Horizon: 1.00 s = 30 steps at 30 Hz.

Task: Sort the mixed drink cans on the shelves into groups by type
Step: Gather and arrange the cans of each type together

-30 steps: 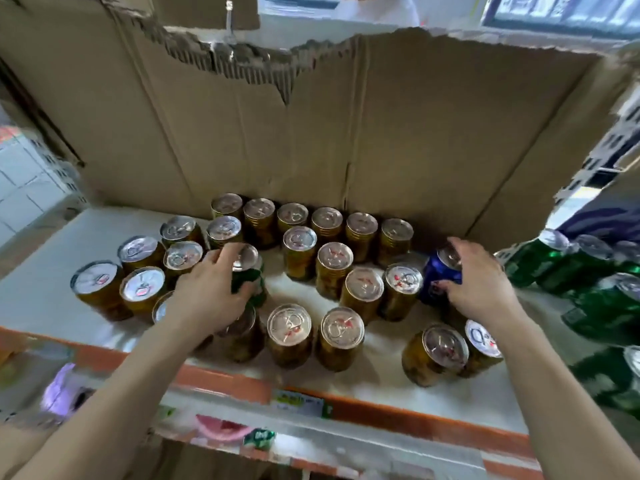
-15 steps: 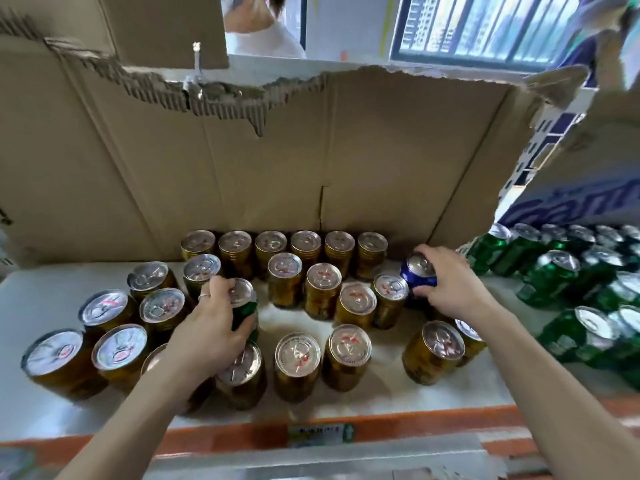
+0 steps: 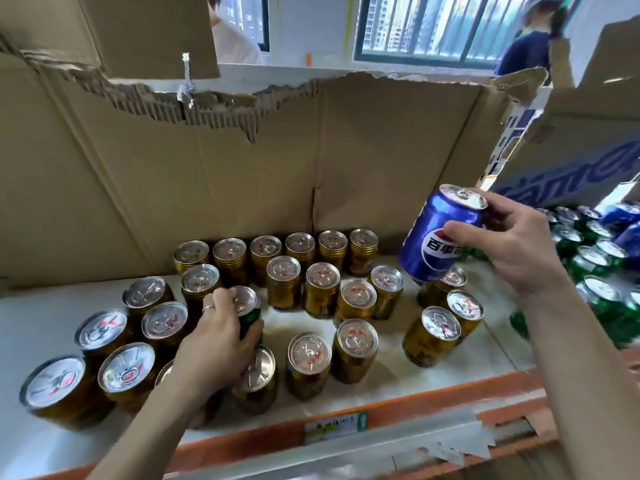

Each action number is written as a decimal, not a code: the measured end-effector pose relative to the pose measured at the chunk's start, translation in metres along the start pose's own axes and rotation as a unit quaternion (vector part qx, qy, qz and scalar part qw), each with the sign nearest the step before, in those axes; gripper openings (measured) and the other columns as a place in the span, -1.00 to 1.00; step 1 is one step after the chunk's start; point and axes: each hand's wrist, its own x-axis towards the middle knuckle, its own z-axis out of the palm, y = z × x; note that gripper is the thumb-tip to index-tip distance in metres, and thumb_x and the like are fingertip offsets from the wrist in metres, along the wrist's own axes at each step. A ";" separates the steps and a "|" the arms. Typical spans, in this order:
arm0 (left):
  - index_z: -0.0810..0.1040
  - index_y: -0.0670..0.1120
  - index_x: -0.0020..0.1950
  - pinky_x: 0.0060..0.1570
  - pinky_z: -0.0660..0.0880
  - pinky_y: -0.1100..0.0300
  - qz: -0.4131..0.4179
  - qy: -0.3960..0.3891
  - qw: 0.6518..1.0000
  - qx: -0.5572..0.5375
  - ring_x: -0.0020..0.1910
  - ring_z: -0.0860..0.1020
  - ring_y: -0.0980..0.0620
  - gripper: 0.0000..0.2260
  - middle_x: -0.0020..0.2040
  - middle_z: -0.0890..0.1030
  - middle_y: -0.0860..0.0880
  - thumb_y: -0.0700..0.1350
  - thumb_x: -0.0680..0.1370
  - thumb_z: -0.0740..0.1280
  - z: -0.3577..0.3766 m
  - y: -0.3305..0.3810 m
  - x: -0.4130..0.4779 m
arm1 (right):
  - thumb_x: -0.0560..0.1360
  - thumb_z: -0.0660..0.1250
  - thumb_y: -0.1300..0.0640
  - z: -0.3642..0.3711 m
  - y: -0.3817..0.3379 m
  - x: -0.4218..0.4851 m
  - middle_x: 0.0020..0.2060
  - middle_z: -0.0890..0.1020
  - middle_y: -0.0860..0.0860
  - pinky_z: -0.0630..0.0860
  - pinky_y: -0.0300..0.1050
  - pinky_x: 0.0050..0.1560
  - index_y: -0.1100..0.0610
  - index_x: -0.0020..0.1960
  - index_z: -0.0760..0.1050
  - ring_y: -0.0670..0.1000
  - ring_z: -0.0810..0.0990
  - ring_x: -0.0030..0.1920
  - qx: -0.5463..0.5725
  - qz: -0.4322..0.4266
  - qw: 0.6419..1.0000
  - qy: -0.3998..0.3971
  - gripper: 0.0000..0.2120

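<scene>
Holding blue can [image 3: 437,233], green can [image 3: 250,317] gripped

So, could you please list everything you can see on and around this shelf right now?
gold cans: about two dozen, gold, upright on the shelf
green can: one, among the gold cans, in the left hand
blue can: one, lifted and tilted, in the right hand
green cans: many, with a few blue, far right
shelf: white, orange front edge
cardboard: brown, torn, behind the cans
left hand: grips the green can
right hand: holds the blue can
</scene>
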 end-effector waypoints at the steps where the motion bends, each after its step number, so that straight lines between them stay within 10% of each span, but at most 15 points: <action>1: 0.18 -0.05 0.35 0.03 0.40 0.01 0.001 -0.017 1.000 -0.003 0.27 0.48 -0.18 -0.53 0.36 0.33 -0.10 0.10 0.59 0.31 -0.002 -0.002 0.001 | 0.12 0.62 0.06 0.001 0.001 -0.006 -0.06 0.73 0.02 0.63 -0.13 -0.01 0.06 0.07 0.65 0.03 0.70 -0.02 0.036 0.003 0.999 -0.009 -0.48; 18: 0.20 0.08 0.34 0.22 0.51 -0.02 0.073 0.001 0.971 -0.229 0.18 0.56 -0.03 -0.34 0.19 0.52 -0.02 0.00 0.41 0.54 -0.047 0.018 0.010 | 0.14 0.66 -0.12 0.006 0.015 -0.102 0.09 0.69 0.13 0.60 0.02 0.10 0.11 0.22 0.59 0.14 0.67 0.11 0.138 0.080 0.986 0.056 -0.29; 23: 0.57 -0.05 0.22 -0.16 0.50 0.45 0.164 0.116 0.938 -0.282 -0.08 0.61 0.31 -0.57 0.00 0.64 0.13 0.05 0.42 0.53 -0.056 0.077 0.001 | 0.14 0.66 -0.12 -0.014 0.006 -0.113 0.05 0.71 0.11 0.62 -0.05 0.00 0.08 0.12 0.65 0.11 0.69 0.06 0.157 0.071 0.982 0.075 -0.39; 30: 0.69 -0.04 -0.05 -0.07 0.64 -0.12 0.109 -0.057 0.855 -0.505 -0.04 0.69 -0.13 -0.72 -0.06 0.72 -0.10 0.16 0.49 0.40 -0.010 0.168 -0.024 | 0.11 0.67 -0.16 -0.074 -0.007 -0.138 0.05 0.71 0.13 0.60 -0.09 0.01 0.11 0.12 0.63 0.13 0.69 0.06 0.145 0.057 0.981 0.112 -0.33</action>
